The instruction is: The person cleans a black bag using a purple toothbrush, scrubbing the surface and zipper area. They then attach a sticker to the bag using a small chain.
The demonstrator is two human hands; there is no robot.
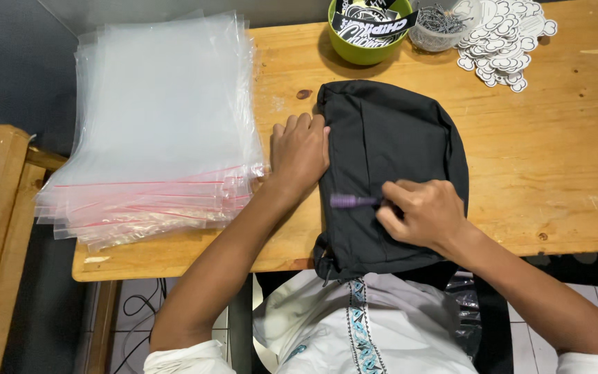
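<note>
Nearest to you, your white shirt with its blue patterned placket fills the lower edge of the view, and the near end of the folded black garment hangs just over the front edge of the desk toward your lap.

Your right hand rests on the near part of that garment, its grip pinched on a small purple tool with a ribbed handle; the handle points left across the dark cloth, and the tip is hidden under your fingers. Your left hand lies a little farther out, fingers curled together and pressed against the garment's left edge, holding nothing; the heel of the hand sits on the bare wood.

The garment itself lies flat in the middle of the desk, long way running away from you, with a rounded far end.

Just left of your left hand, a thick stack of clear plastic bags with red seal strips lies on the desk's left part, the strips facing you and the stack overhanging the left edge.

At the far edge stand a green bowl holding black-and-white printed pieces, just beside it a clear cup of small metal bits, and to the right a loose heap of white cut-out stickers.
</note>
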